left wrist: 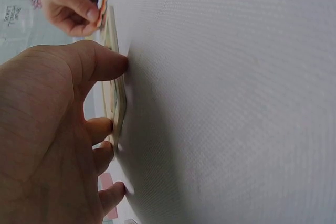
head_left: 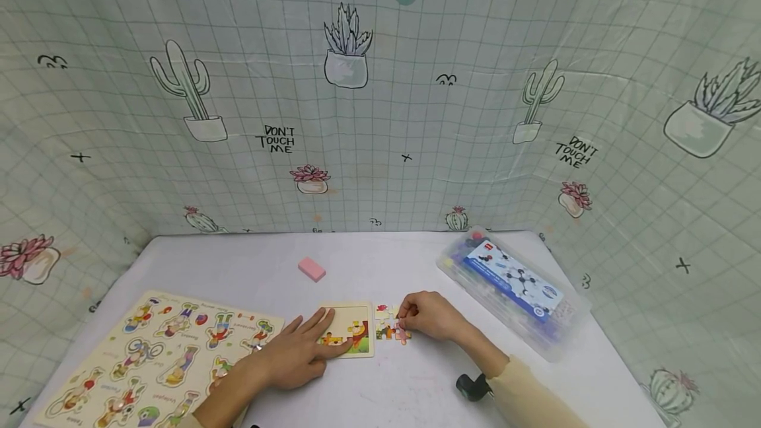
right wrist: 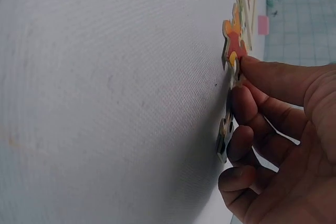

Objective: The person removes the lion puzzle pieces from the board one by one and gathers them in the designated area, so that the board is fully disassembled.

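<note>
A small wooden jigsaw tray [head_left: 371,330] lies on the table with a few pieces fitted along its lower part, orange figures among them. My left hand [head_left: 294,354] rests on its left side, fingers spread; the left wrist view shows the thumb [left wrist: 107,64] and fingertips along the tray's edge. Just right of the tray is a cluster of loose jigsaw pieces [head_left: 383,331]. There my right hand [head_left: 434,316] pinches a red and orange jigsaw piece [right wrist: 235,40] between thumb and forefinger, its other fingers curled. More pieces [right wrist: 223,140] show below those fingertips.
A large wooden board with sports figures [head_left: 139,329] covers the left of the table, under the left forearm. A pink block [head_left: 312,269] lies behind the tray. At back right stands a clear plastic case [head_left: 517,289] with a blue label. Patterned cloth [head_left: 380,117] hangs behind.
</note>
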`<state>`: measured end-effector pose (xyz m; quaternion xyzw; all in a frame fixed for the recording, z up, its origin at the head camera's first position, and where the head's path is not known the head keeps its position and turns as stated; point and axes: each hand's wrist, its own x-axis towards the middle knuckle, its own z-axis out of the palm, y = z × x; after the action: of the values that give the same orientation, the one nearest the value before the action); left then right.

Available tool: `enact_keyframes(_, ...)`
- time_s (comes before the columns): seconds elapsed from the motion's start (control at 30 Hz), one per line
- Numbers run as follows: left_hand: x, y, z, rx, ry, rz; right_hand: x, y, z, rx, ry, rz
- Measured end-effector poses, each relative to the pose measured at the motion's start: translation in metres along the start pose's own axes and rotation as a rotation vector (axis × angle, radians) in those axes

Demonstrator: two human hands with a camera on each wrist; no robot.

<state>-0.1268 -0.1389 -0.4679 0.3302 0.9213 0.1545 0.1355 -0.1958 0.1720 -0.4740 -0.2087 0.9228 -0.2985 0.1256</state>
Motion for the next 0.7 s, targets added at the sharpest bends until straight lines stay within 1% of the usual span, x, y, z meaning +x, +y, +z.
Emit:
enact_keyframes(0.23,-0.0004,0.0001,0.0001,0.013,0.002,0.002,-0.0007,-0.0004,0.0002,-0.023,0.006,0.015)
enact_keyframes(0.7,-0.0009,-0.0008,0.0001,0.027,0.015,0.011,0.002,0.0007,0.0013,-0.023,0.003,0.0)
